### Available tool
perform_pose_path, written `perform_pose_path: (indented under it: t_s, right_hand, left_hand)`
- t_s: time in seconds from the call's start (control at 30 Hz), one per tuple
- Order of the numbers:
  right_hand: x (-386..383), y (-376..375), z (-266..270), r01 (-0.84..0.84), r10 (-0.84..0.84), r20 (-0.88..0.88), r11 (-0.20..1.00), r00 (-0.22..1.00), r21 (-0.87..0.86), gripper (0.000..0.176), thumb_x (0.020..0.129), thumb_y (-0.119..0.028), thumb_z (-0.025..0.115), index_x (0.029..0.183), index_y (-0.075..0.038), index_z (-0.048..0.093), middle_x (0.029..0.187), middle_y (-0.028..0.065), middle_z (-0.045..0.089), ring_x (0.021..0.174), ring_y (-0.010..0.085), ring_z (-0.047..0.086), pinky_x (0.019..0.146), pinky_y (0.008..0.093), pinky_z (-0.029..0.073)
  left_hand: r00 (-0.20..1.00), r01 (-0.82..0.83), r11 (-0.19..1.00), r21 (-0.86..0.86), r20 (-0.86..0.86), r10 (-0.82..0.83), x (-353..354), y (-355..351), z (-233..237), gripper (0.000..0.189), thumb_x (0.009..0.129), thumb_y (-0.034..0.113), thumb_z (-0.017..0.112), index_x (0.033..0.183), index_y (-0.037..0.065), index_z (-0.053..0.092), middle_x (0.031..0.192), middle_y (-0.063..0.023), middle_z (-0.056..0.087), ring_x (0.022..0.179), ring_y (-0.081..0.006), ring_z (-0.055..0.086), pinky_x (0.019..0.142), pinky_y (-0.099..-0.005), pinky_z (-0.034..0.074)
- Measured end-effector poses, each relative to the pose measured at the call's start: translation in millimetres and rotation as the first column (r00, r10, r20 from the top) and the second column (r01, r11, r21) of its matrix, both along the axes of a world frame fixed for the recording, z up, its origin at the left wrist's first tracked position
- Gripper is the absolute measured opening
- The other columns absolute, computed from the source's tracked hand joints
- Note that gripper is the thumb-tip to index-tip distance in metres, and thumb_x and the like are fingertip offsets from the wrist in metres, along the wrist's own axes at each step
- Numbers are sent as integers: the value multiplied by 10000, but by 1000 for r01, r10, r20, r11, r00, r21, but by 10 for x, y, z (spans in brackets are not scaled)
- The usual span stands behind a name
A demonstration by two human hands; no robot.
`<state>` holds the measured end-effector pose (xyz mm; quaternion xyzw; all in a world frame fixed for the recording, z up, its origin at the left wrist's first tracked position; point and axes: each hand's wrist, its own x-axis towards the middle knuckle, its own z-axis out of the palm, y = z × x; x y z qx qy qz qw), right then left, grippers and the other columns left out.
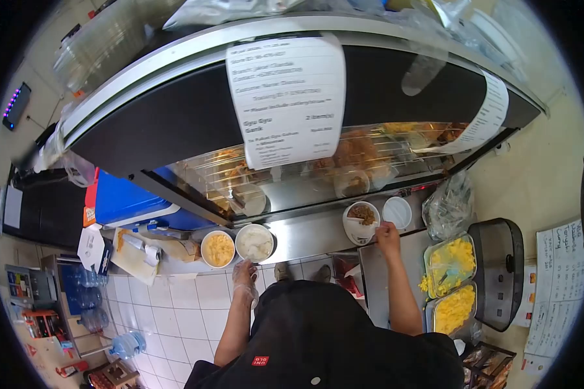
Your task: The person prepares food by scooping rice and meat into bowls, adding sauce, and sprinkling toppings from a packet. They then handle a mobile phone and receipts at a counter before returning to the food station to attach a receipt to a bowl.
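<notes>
My left hand (244, 277), in a clear plastic glove, is at the near rim of a white bowl of rice (254, 242), its fingers loosely apart. To the left of that bowl stands another white bowl (218, 249) filled with yellow shredded food. Farther right, my bare right hand (388, 238) has its fingers closed beside a white bowl (353, 231) with brown minced food (362, 214) in it; what the fingers hold, if anything, I cannot make out. A round white lid (397, 212) lies just beyond the right hand.
A glass display case (292, 188) runs behind the steel counter (308, 233), with a printed receipt (289, 104) hanging down its front. Two containers of yellow food (453, 310) sit at the right, near a dark lidded box (498, 272). A blue box (126, 201) is at the left.
</notes>
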<state>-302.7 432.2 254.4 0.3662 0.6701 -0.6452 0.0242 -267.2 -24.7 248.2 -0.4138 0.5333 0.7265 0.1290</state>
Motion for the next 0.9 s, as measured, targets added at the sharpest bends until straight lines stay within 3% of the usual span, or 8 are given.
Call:
perform_pose_path:
  t_s: [0.07,0.17,0.3,0.37,0.43,0.5,0.67,0.9]
  right_hand:
    - [5,-126,-148,-27,353,-199,543,914,839,203,868,-89,616,1049,-38,541,804,81,635,570,152,596,456,304,482]
    - [-48,-177,-216,70,169,-319,783,932,618,254,865,-99,625,1075,1,522,801,118,649,587,168,626,451,316,497]
    - [-47,-55,-428,52,127,-235,771,964,634,251,864,-105,627,1053,40,549,795,130,662,582,169,644,455,297,505]
    - [-75,-65,-324,33,99,-189,807,977,590,191,814,-146,640,917,13,621,787,211,658,751,393,651,665,437,500]
    - [-86,-41,-281,6,107,-155,804,982,595,200,810,-132,625,911,40,638,786,221,663,708,375,663,656,442,511]
    - [-61,13,-255,-48,190,-150,758,970,650,206,858,-57,563,1008,68,628,720,133,668,522,164,632,432,301,489]
    - [-14,-74,-35,67,29,-227,912,973,405,150,846,-44,569,936,49,645,646,96,635,467,144,590,415,284,467]
    - [156,-5,129,29,90,-209,861,974,508,138,856,-54,584,929,40,654,602,86,620,456,131,578,415,281,439]
  left_hand:
    - [997,-80,996,-28,-8,80,48,-96,-141,315,890,314,566,1129,115,523,1072,-38,567,955,-162,512,812,-338,393]
    - [975,-220,972,-83,9,222,111,-428,-417,353,890,329,528,1185,135,518,1206,-17,550,1034,-173,485,882,-350,347]
    - [872,-488,872,-43,-58,486,41,-705,-228,312,875,324,545,1128,142,523,1058,-4,548,935,-151,502,776,-322,353]
    - [854,-509,861,8,-116,507,-82,-647,-52,258,860,315,577,1038,133,534,887,-2,556,827,-137,521,676,-303,363]
    - [919,-393,901,-181,-76,386,-127,-702,-46,246,848,268,629,1018,132,515,835,-11,559,751,-122,534,617,-281,372]
    - [867,-493,854,-166,-169,468,-173,-784,-290,214,815,109,634,971,114,488,780,-29,545,658,-131,540,545,-262,386]
    - [805,-531,847,-23,-327,495,-91,-867,-304,130,775,9,575,860,64,494,763,-60,524,661,-179,537,618,-310,498]
    - [743,-562,826,38,-416,525,71,-902,165,174,770,-49,572,800,78,458,720,-49,517,604,-151,518,607,-295,503]
